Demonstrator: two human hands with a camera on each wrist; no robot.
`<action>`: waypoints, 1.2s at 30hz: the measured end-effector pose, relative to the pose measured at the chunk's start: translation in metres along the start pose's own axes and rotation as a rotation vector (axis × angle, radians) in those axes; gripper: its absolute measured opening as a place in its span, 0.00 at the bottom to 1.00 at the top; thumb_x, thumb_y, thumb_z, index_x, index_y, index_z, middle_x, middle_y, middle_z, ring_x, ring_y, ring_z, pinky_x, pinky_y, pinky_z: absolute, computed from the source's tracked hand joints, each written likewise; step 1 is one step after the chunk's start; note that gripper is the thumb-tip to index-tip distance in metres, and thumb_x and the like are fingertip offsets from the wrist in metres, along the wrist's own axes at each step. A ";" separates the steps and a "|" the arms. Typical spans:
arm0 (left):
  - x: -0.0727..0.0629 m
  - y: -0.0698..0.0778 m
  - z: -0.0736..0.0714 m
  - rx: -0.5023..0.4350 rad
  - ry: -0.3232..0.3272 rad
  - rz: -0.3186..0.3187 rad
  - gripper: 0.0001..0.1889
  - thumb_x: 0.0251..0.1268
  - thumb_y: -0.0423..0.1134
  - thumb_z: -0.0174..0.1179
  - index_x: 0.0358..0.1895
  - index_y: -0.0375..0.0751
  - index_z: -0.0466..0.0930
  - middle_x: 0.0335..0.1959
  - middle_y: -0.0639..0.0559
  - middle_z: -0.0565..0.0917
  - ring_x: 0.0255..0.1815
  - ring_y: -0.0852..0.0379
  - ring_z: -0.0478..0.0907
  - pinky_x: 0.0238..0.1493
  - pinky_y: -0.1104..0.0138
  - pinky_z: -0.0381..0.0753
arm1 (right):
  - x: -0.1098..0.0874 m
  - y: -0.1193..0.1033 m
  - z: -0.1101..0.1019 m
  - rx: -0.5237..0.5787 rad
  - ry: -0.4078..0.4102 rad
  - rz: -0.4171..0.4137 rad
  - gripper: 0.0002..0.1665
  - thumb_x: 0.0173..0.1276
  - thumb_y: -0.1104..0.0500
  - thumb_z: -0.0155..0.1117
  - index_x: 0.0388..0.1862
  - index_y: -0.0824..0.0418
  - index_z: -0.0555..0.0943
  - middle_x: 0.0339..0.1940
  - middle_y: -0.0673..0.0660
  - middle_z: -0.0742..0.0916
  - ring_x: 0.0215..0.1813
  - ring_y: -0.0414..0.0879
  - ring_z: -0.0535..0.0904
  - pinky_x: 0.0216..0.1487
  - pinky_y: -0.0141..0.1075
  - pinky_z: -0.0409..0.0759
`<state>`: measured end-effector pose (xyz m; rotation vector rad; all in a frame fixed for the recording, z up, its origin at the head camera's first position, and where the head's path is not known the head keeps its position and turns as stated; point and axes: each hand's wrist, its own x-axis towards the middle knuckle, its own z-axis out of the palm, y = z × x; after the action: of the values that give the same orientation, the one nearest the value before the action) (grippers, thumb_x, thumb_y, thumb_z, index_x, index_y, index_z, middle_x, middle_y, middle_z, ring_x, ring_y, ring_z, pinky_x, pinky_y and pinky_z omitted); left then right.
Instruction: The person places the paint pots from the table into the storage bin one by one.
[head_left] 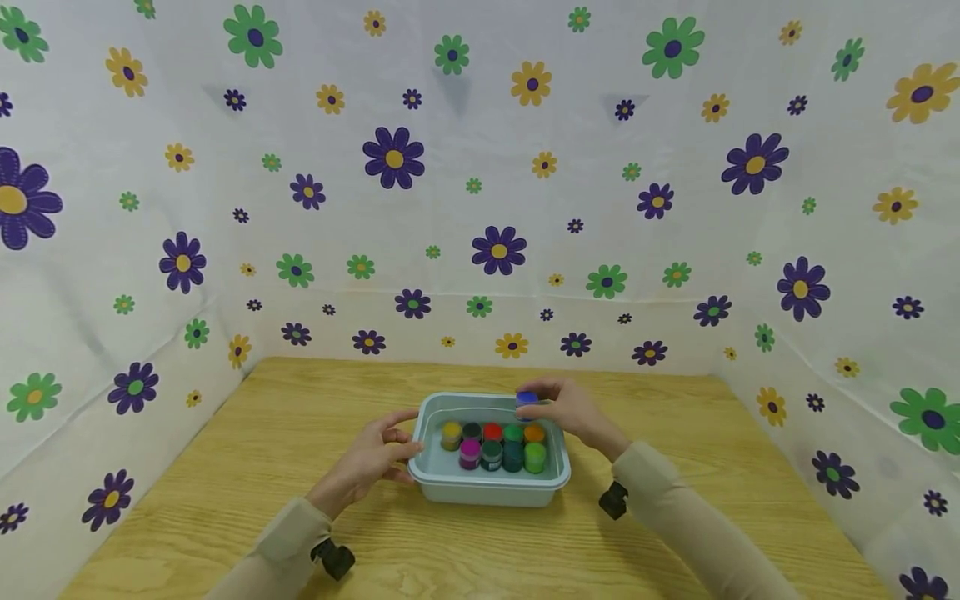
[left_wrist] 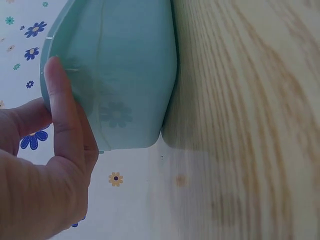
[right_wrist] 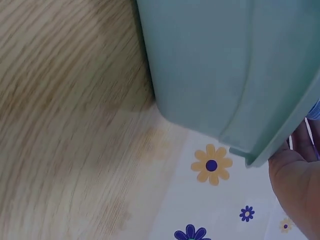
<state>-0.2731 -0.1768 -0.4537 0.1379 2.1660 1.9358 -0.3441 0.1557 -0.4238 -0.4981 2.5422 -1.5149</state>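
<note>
A light blue plastic tub [head_left: 487,493] stands on the wooden table. Inside it, two rows of small paint jars fill the middle, among them a yellow jar [head_left: 451,437], a magenta jar [head_left: 469,454] and a light green jar [head_left: 535,457]. My left hand [head_left: 371,454] holds the tub's left end at the rim; in the left wrist view its fingers [left_wrist: 62,110] lie along the outer wall. Over the back right corner, my right hand [head_left: 570,410] pinches a blue paint jar [head_left: 527,403] between thumb and fingers. Only its edge shows in the right wrist view, past the tub's rim.
The wooden table [head_left: 300,417] extends around the tub on all sides. A white cloth with printed flowers [head_left: 450,217] hangs behind the table and along both sides. A dark wrist camera [head_left: 333,558] sits on each sleeve.
</note>
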 end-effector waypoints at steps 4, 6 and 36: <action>0.000 -0.001 0.000 -0.006 0.005 0.001 0.32 0.65 0.33 0.63 0.72 0.43 0.64 0.42 0.42 0.74 0.33 0.51 0.79 0.31 0.58 0.89 | -0.001 -0.004 0.006 -0.011 -0.019 -0.009 0.26 0.58 0.49 0.76 0.54 0.57 0.84 0.51 0.54 0.86 0.51 0.47 0.80 0.57 0.41 0.82; -0.001 -0.002 0.000 -0.001 0.009 0.000 0.32 0.65 0.34 0.64 0.72 0.43 0.64 0.42 0.42 0.74 0.34 0.51 0.79 0.31 0.58 0.89 | -0.002 -0.005 0.009 -0.019 -0.025 -0.009 0.27 0.58 0.49 0.76 0.55 0.57 0.84 0.51 0.53 0.87 0.51 0.46 0.81 0.58 0.41 0.82; -0.002 0.000 0.002 -0.032 0.014 -0.008 0.35 0.67 0.33 0.62 0.74 0.42 0.58 0.42 0.42 0.75 0.35 0.49 0.81 0.30 0.59 0.89 | -0.007 -0.027 0.054 -0.078 0.035 -0.007 0.22 0.58 0.55 0.76 0.51 0.60 0.86 0.47 0.53 0.89 0.48 0.44 0.83 0.54 0.43 0.84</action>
<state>-0.2710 -0.1754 -0.4536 0.1097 2.1403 1.9715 -0.3165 0.1011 -0.4266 -0.4946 2.6380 -1.4436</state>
